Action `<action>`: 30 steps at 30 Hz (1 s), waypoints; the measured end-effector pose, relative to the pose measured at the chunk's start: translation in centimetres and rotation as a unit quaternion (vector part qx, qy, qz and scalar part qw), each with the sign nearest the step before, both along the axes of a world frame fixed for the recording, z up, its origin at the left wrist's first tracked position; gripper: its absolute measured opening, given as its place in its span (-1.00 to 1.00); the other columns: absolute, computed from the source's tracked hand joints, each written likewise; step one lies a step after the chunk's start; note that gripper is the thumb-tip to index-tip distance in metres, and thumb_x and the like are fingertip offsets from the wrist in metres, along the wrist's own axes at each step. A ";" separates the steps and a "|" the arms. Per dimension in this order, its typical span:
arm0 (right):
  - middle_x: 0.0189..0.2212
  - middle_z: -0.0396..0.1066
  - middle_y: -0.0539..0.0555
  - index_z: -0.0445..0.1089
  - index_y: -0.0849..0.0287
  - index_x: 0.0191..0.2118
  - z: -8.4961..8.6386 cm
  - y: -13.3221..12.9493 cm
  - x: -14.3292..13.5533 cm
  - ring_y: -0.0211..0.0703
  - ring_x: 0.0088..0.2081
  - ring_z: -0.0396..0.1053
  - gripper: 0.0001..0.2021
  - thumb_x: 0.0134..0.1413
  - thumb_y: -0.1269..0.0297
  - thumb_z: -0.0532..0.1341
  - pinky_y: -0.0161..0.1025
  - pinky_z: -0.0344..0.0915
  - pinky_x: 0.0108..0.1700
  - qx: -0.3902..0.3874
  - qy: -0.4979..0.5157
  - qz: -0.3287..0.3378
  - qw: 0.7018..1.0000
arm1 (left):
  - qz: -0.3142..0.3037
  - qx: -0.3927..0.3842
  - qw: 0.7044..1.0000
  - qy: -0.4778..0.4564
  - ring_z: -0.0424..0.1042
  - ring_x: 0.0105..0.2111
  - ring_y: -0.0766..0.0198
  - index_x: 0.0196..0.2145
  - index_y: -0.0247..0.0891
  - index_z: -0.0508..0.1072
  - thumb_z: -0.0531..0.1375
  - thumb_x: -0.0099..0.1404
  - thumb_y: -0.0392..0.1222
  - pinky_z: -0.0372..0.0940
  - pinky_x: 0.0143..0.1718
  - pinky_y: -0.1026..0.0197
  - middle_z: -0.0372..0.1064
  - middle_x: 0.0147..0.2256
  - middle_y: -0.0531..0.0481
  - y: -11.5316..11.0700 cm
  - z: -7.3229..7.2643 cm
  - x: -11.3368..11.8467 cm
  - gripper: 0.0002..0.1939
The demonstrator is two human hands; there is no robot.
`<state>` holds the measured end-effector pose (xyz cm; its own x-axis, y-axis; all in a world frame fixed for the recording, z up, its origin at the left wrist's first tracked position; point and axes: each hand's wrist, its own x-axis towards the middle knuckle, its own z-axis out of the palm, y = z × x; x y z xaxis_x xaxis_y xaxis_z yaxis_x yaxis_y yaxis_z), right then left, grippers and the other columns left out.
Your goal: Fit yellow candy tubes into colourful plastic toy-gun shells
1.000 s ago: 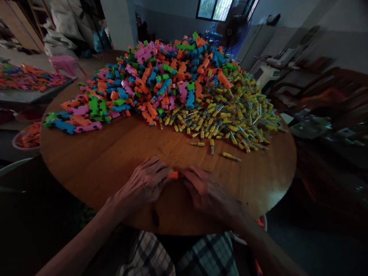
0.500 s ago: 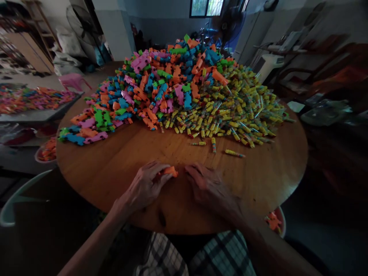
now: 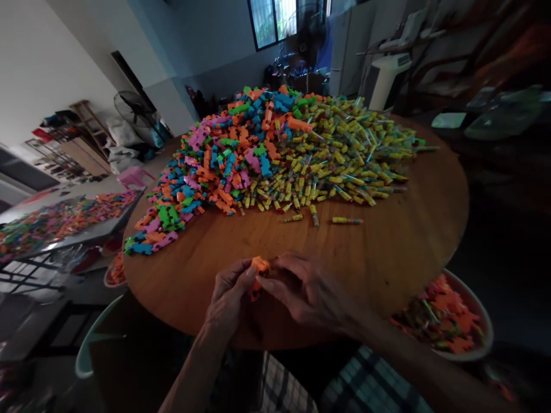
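Note:
Over the near part of the round wooden table point(image 3: 193, 287), my left hand point(image 3: 228, 292) pinches a small orange toy car point(image 3: 259, 267) with dark wheels, stood roughly on end. From the other side my right hand point(image 3: 307, 289) grips at it too, the thumb on its lower part and the blurred index finger near its upper edge. The right hand's other fingers are partly hidden. Beyond the hands lies a heap of orange, blue, pink and green toy cars point(image 3: 224, 155). Beside it on the right spreads a pile of yellow-labelled clear tubes point(image 3: 344, 155).
Three loose tubes point(image 3: 348, 220) lie before the pile. A tub of orange pieces point(image 3: 447, 315) stands low at the right, and another tub point(image 3: 115, 271) at the left. A side table point(image 3: 55, 246) bears more coloured pieces. Behind stand a pink stool point(image 3: 134, 175) and a fan point(image 3: 131, 109).
My right hand has come left to the orange toy car, which my left hand has tipped more upright. The view has turned and tilted, showing more of the right tub.

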<state>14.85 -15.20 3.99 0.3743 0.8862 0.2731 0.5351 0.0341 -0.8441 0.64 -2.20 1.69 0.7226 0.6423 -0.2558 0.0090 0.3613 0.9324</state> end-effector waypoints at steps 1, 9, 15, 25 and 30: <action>-0.41 0.42 0.08 0.44 0.21 -0.32 0.1 0.0 -0.2 -0.18 -0.38 0.34 -0.65 0.36 0.03 0.15 -0.20 0.26 -0.30 0.011 0.015 -0.003 1.000 | -0.005 -0.007 1.000 -0.004 0.44 -0.45 0.36 -0.18 -0.25 0.65 0.42 0.20 -0.06 0.35 -0.34 0.34 0.54 -0.36 -0.04 -0.3 -0.1 0.0 -0.72; -0.45 0.42 0.04 0.40 0.19 -0.35 0.3 -1.6 -0.7 -0.22 -0.38 0.34 -0.73 0.37 0.20 0.13 -0.24 0.21 -0.28 0.045 0.041 -0.014 0.998 | -0.040 0.014 0.999 -0.003 0.52 -0.34 0.26 -0.13 -0.20 0.65 0.38 0.26 -0.07 0.40 -0.22 0.26 0.58 -0.28 -0.06 -1.2 -1.2 -0.8 -0.75; -0.44 0.37 0.01 0.31 0.17 -0.34 0.4 -3.0 -1.4 -0.25 -0.40 0.30 -0.81 0.35 0.27 0.13 -0.27 0.17 -0.35 0.077 0.051 -0.031 0.995 | -0.038 0.071 0.996 0.032 0.54 -0.29 0.17 -0.16 -0.20 0.67 0.40 0.22 0.00 0.41 -0.17 0.20 0.59 -0.28 -0.08 -1.9 -0.6 -0.8 -0.71; -0.43 0.36 0.00 0.30 0.19 -0.28 -0.6 -3.5 -2.5 -0.27 -0.43 0.29 -0.80 0.42 0.29 0.07 -0.24 0.15 -0.35 0.122 -0.041 -0.099 0.987 | -0.053 0.095 0.993 0.047 0.54 -0.27 0.14 -0.12 -0.18 0.67 0.39 0.23 0.01 0.42 -0.17 0.19 0.60 -0.22 -0.09 -2.5 -0.7 -0.9 -0.69; -0.47 0.31 -0.01 0.24 0.16 -0.32 -0.8 -3.7 -2.6 -0.27 -0.46 0.27 -0.80 0.40 0.33 0.05 -0.23 0.13 -0.39 0.127 -0.073 -0.117 0.982 | -0.066 0.097 0.992 0.044 0.52 -0.27 0.15 -0.18 -0.22 0.68 0.40 0.22 0.00 0.41 -0.19 0.21 0.58 -0.27 -0.09 -2.7 -0.6 -0.7 -0.71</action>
